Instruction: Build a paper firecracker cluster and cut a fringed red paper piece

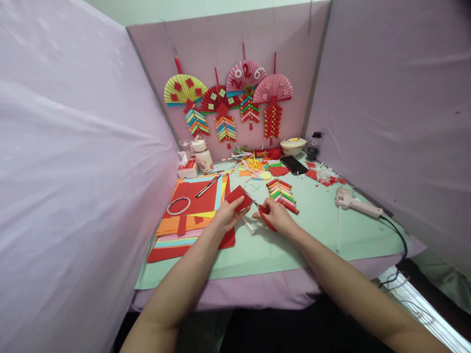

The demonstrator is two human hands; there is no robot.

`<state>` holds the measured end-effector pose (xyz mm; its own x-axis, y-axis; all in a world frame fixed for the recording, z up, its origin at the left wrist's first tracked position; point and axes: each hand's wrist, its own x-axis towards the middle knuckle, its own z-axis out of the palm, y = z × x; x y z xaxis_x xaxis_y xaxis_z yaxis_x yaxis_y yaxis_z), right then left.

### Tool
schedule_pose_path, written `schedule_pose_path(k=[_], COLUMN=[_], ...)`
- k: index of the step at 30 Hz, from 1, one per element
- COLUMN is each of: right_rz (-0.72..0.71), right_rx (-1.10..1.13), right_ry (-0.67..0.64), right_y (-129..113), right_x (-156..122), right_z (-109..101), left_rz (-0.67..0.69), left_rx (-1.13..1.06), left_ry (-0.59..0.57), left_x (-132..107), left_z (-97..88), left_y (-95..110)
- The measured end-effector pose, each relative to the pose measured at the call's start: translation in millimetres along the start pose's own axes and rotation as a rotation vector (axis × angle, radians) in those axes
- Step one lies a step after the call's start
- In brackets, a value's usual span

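Note:
A piece of red paper (pixel 239 195) is pinched in my left hand (pixel 228 214), held up over the table. My right hand (pixel 278 215) grips red-handled scissors (pixel 267 220), whose blades point up and left and meet the paper's right edge. How far the blades are apart is too small to make out. Below the paper, between my hands, a white stick-like tool (pixel 248 225) lies on the table. Just beyond my right hand is a string of rolled paper firecrackers (pixel 282 195) in red, green, yellow and pink.
Stacked coloured paper (pixel 191 196) lies left, bearing a silver ring (pixel 178 206) and a pen (pixel 208 186). At right is a glue gun (pixel 356 203) with its cord. Behind are paper scraps (pixel 253 164), a phone (pixel 294 165), a jug (pixel 202 156) and a tissue box (pixel 188 168). Paper fans (pixel 273 88) hang above.

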<state>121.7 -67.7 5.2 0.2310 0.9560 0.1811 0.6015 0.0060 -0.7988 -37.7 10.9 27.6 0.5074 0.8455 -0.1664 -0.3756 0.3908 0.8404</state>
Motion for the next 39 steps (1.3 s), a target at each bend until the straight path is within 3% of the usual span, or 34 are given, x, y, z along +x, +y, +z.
schedule_pose_path(k=[9, 15, 39], right_rz=[0.037, 0.027, -0.002], right_rx=[-0.036, -0.039, -0.045], right_ry=[-0.075, -0.089, -0.052], right_y=[-3, -2, 0], right_x=[-1, -2, -1], right_z=[-5, -4, -3], left_rz=[0.151, 0.178, 0.115], left_rx=[-0.041, -0.062, -0.047], left_ry=[0.076, 0.058, 0.063], left_x=[7, 9, 2], left_z=[-8.7, -10.9, -2.2], left_y=[3, 3, 4])
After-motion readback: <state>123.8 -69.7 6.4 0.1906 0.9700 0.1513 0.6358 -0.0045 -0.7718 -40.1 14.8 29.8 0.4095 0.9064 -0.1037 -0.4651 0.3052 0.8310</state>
